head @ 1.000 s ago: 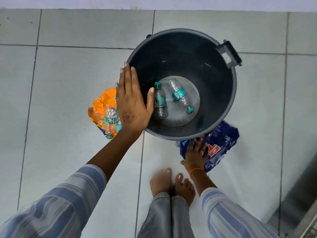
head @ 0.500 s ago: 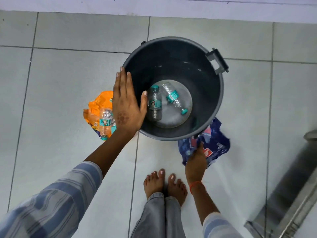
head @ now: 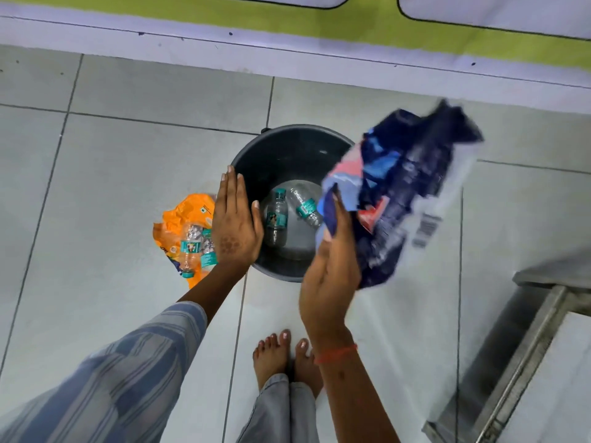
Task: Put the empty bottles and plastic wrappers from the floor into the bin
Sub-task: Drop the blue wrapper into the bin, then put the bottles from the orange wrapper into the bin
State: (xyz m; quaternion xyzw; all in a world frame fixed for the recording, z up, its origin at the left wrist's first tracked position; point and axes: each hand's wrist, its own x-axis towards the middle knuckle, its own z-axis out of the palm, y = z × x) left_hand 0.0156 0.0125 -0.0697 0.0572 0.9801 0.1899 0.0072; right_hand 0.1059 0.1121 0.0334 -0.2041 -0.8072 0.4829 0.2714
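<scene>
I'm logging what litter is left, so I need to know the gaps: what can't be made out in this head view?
- Blue wrapper, pinched in the right hand: motion-blurred, print unreadable.
- Bin: right rim and part of its floor hidden by that wrapper.
- Bottles on the orange wrapper: partly behind the left hand, so their count is uncertain.
- Bottle labels in the bin: too small to read.

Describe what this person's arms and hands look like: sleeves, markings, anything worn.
Both arms are bare from above the wrist down. The left arm has a loose sleeve striped blue-grey and pale grey. The left hand bears a small dotted floral mark on its back. At the wrist below the right hand sits a thin red-orange thread band. No rings are clearly visible.
</scene>
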